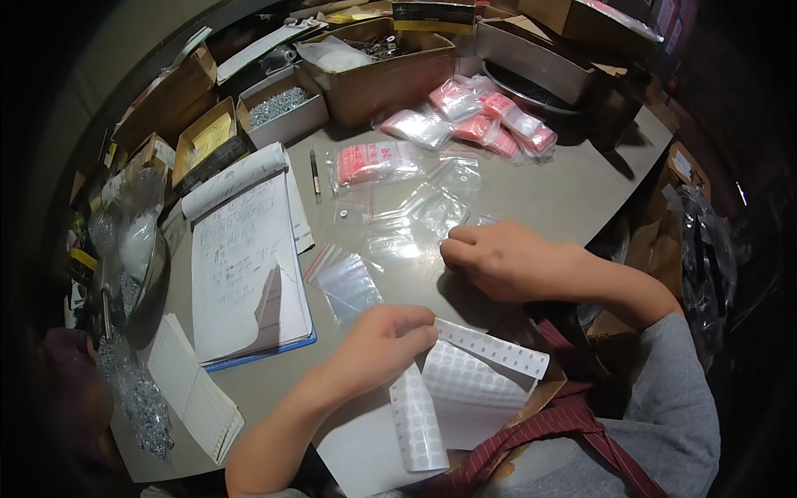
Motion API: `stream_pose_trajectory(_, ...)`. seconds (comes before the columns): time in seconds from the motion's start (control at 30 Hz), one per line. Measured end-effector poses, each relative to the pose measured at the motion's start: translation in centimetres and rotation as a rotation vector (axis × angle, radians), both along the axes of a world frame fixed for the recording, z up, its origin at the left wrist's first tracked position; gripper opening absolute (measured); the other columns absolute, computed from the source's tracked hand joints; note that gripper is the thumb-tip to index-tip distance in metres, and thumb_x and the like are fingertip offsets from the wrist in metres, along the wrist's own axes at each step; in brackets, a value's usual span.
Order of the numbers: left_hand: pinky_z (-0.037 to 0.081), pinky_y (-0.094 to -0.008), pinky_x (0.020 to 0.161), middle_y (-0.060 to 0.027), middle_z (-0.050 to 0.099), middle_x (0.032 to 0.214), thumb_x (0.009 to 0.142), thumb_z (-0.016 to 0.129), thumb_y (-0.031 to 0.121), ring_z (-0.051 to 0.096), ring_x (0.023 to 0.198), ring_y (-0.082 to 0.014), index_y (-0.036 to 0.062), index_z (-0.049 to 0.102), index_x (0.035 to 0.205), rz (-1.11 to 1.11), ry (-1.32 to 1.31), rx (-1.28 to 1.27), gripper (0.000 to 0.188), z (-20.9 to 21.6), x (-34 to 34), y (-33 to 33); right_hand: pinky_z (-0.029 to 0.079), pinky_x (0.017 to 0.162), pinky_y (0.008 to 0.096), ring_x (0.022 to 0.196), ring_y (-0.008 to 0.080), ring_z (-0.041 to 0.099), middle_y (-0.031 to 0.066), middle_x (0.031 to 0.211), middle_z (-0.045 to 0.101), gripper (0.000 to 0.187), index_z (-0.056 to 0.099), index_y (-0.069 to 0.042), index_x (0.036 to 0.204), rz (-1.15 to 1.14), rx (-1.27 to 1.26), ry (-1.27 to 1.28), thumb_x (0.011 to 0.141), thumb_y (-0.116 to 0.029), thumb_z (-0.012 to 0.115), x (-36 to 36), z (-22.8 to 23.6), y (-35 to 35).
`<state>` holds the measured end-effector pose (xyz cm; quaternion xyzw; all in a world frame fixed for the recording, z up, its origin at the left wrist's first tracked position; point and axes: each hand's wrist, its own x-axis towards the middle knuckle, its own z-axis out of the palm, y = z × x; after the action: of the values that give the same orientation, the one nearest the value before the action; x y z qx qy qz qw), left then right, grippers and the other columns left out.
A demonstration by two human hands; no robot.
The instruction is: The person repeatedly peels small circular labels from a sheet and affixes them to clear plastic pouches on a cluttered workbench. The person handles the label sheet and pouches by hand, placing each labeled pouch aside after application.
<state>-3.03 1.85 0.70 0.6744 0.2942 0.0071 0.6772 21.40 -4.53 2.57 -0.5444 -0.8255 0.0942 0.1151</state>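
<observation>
My left hand (383, 344) is closed on a curling strip of round white stickers (421, 419), thumb and fingers pinching its upper part near the table's front edge. More of the sticker strip (494, 349), printed with small marks, runs rightward from that hand. Above and to the right, my right hand (510, 264) is closed with its fingertips pressed together just over the table. Whatever it may pinch is hidden or too small to name. Small clear zip bags (440, 214) lie just beyond those fingertips. A stack of clear zip bags (349, 286) rests above my left hand.
A clipboard with written sheets (241, 266) lies at the left, with a pen (315, 176) beside it. Red-marked bag packs (378, 162) lie farther back. Boxes line the back, one holding metal screws (278, 106). A notebook (195, 390) sits front left.
</observation>
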Motion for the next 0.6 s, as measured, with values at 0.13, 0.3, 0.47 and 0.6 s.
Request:
stream_pose_trajectory(0.13,0.038,-0.0239,0.057,0.004,0.058,0.075,0.098,0.063,0.017,0.049,0.066,-0.0037,-0.0002,0.067,0.094,-0.024,0.026,0.038,0.018,0.9,0.3,-0.2,0.054,0.078,0.0472,0.087,0.0389,0.068,0.0177,0.092,0.065,0.031,0.058,0.001,0.097,-0.051,-0.076,-0.067,0.088,-0.027,0.069,-0.1,-0.3,0.6)
stream_pose_trajectory(0.3,0.047,-0.0286,0.065,-0.0017,0.063,0.077,0.097,0.061,0.018,0.056,0.071,-0.0087,-0.0029,0.068,0.101,-0.041,0.065,0.036,0.023,0.8,0.1,0.0,0.05,0.078,0.0479,0.091,0.0394,0.066,0.0181,0.097,0.067,0.043,0.057,-0.001,0.103,-0.072,-0.315,0.085,0.088,-0.035,0.078,0.8,1.3,3.1)
stream_pose_trajectory(0.47,0.046,-0.0282,0.061,-0.0004,0.061,0.075,0.098,0.06,0.019,0.054,0.067,-0.0078,-0.0018,0.068,0.101,-0.021,0.006,0.057,0.022,0.7,0.1,-0.4,0.05,0.076,0.0461,0.089,0.038,0.065,0.0164,0.095,0.064,0.043,0.059,-0.002,0.109,-0.039,-0.134,0.173,0.088,-0.034,0.078,0.5,0.8,1.8)
stream_pose_trajectory(0.6,0.045,-0.0287,0.058,-0.0002,0.06,0.074,0.099,0.06,0.019,0.053,0.064,-0.0084,-0.0018,0.067,0.1,-0.036,0.015,0.049,0.022,0.3,0.0,-0.3,0.05,0.07,0.0439,0.082,0.0337,0.065,0.0136,0.093,0.063,0.037,0.063,-0.005,0.122,-0.008,0.128,0.149,0.092,-0.025,0.073,1.9,-0.5,-0.5)
